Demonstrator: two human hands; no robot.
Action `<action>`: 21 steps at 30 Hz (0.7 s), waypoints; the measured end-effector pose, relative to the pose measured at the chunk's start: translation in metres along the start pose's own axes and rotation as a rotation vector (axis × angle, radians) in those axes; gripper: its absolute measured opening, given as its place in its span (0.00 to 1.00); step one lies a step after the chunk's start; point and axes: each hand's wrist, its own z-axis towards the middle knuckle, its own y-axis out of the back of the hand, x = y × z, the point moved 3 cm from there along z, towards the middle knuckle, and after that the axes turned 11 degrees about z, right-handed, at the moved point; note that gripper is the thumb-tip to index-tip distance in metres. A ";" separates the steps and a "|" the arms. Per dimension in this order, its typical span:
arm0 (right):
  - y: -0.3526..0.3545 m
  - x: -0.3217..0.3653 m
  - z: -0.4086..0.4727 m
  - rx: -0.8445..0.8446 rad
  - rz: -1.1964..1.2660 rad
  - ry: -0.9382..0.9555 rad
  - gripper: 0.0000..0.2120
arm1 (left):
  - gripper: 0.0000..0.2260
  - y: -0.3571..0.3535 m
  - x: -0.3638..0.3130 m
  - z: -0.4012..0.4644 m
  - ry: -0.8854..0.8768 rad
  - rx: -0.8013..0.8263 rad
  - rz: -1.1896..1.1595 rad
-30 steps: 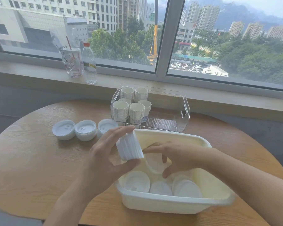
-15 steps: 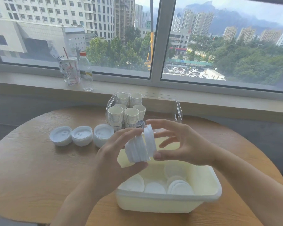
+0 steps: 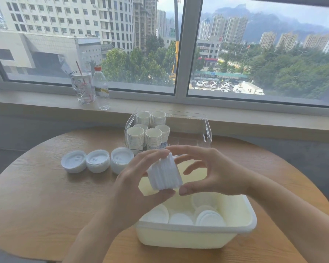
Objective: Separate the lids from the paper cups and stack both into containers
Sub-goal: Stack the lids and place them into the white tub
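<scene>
Lids (image 3: 164, 175) form a stack gripped by left hand (image 3: 139, 186) and right hand (image 3: 213, 171) at mid-frame. Cups (image 3: 148, 130) already fill the clear container (image 3: 205, 130); loose lids remain in the tub (image 3: 234, 211) below.

Clear tumbler (image 3: 83, 90) with red straw beside plastic bottle (image 3: 101, 88) on the windowsill (image 3: 235, 115); round wooden table (image 3: 36, 196).

We had one head-worn view, close above the table (image 3: 36, 196), facing forward and down, with the window (image 3: 180, 54) across the upper frame.
</scene>
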 end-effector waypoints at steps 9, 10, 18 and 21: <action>-0.004 -0.006 0.004 -0.052 0.095 -0.044 0.39 | 0.37 -0.002 -0.005 0.002 -0.040 0.010 -0.010; -0.006 -0.007 0.004 -0.058 0.106 -0.045 0.39 | 0.37 -0.002 -0.004 0.002 -0.039 0.009 0.003; -0.014 -0.015 0.014 -0.059 0.095 -0.054 0.39 | 0.33 0.005 0.007 0.001 -0.046 -0.016 0.057; -0.018 -0.028 0.022 0.001 -0.016 -0.116 0.38 | 0.32 0.015 0.019 -0.001 -0.015 -0.058 0.102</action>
